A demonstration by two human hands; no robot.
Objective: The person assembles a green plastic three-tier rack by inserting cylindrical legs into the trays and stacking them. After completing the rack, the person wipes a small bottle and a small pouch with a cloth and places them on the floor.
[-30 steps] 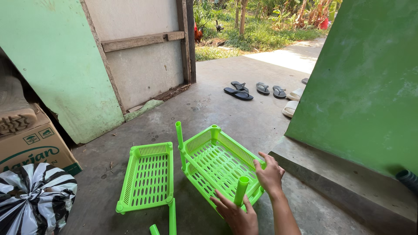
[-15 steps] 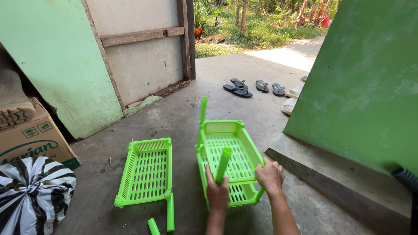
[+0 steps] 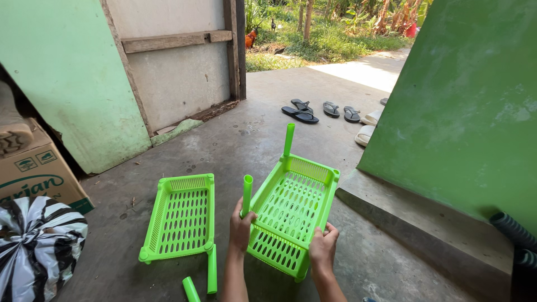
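On concrete floor, 6 o'clock: left hand closed round green tube at tilted tray near corner; right hand grips tray's near edge. Second tray flat at 8 o'clock, loose tubes beside it.

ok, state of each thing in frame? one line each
left hand: closed around a green tube
right hand: gripping the tilted tray's near edge
green tube: upright, at the tray's near-left corner
tilted tray: raised off the floor, slanted
corner tube: upright in the tray's far-left corner
flat tray: lying on the concrete, no tubes fitted
loose tubes: lying on the floor by the flat tray
striped bag: tied shut
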